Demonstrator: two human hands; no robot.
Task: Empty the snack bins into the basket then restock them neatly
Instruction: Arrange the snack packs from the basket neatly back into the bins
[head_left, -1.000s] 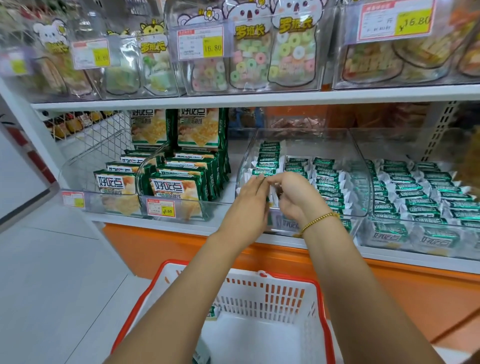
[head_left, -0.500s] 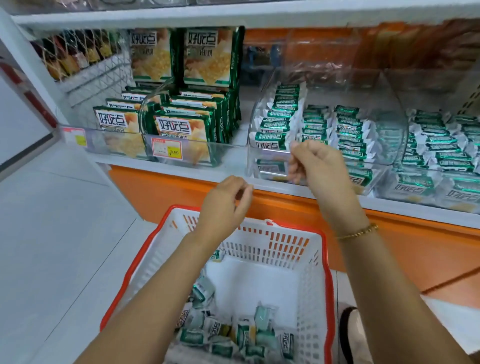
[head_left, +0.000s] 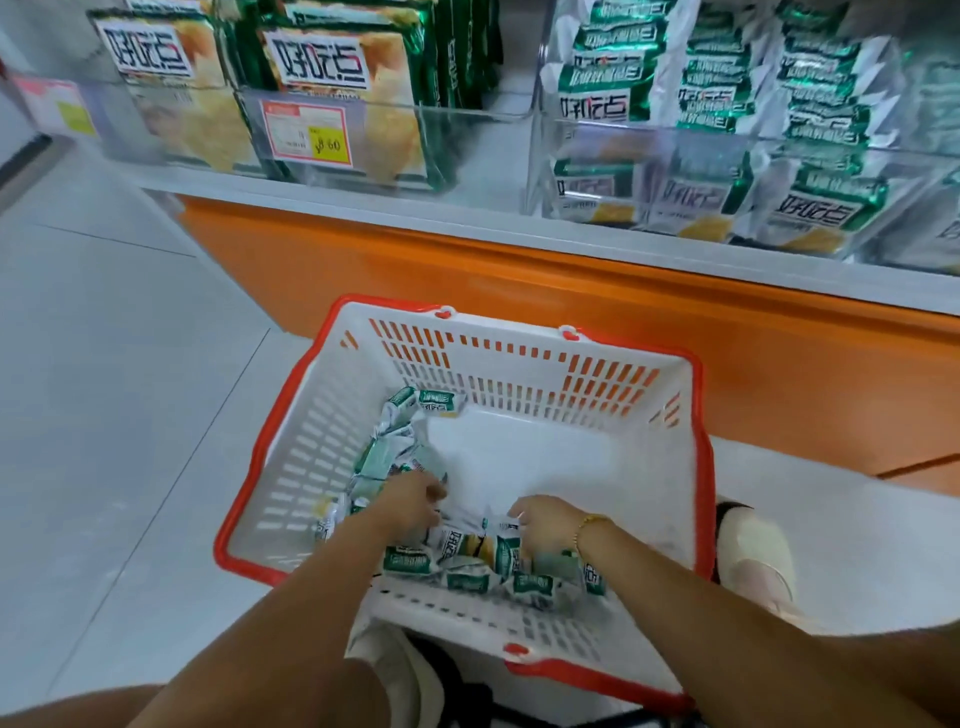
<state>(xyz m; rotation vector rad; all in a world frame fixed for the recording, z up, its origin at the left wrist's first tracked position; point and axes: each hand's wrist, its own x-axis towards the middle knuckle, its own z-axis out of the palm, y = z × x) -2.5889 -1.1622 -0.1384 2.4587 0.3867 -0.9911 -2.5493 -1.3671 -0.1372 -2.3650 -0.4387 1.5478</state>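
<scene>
A: Where are the snack packets (head_left: 408, 561)?
B: In the basket (head_left: 519, 364), heaped under both hands.
A: The fingers?
B: The left hand (head_left: 413, 506) and right hand (head_left: 545, 525) curl into the heap; whether either grips a packet cannot be told.

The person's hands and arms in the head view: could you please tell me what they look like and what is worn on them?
The left forearm and right forearm are bare, with no sleeves in view. The left hand and right hand wear no gloves. A thin gold-coloured bracelet circles the right wrist. No watch shows.
</scene>
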